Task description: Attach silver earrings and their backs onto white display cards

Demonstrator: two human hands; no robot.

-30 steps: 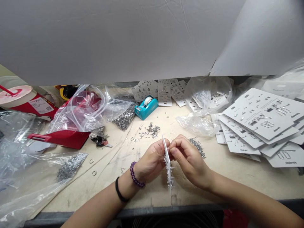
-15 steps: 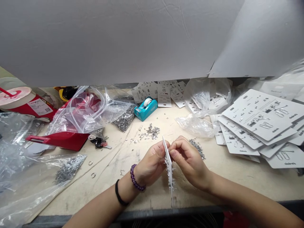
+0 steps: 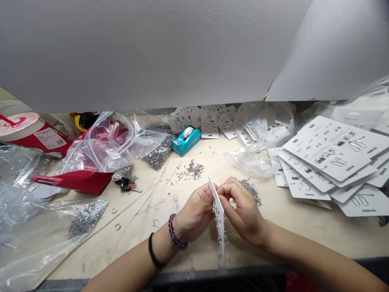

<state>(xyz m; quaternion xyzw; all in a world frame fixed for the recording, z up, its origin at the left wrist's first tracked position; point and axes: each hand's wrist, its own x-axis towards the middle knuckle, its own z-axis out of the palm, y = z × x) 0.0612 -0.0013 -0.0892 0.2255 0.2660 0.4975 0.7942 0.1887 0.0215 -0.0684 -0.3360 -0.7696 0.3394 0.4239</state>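
A white earring card [image 3: 219,219] stands nearly edge-on above the front of the table, with small silver earrings along its left face and posts poking out on the right. My left hand [image 3: 194,213] grips its upper part, thumb on the face. On the card's other side, my right hand [image 3: 244,215] has thumb and forefinger pinched close to the upper edge; whatever is between them is too small or hidden to make out. Just behind that hand lies a pile of tiny silver pieces [image 3: 251,191]. Another small pile of silver pieces [image 3: 194,169] sits farther back.
Filled earring cards [image 3: 334,150] are stacked at the right. A teal tape dispenser [image 3: 186,140] stands at the back centre. On the left are a red scoop [image 3: 82,182], keys [image 3: 126,183], a red cup [image 3: 45,136] and plastic bags [image 3: 85,219] of metal parts. Loose rings [image 3: 118,226] lie nearby.
The card has turned slightly, so more of its earring face shows. My right fingers have shifted a little at its upper edge. My left hand keeps its grip.
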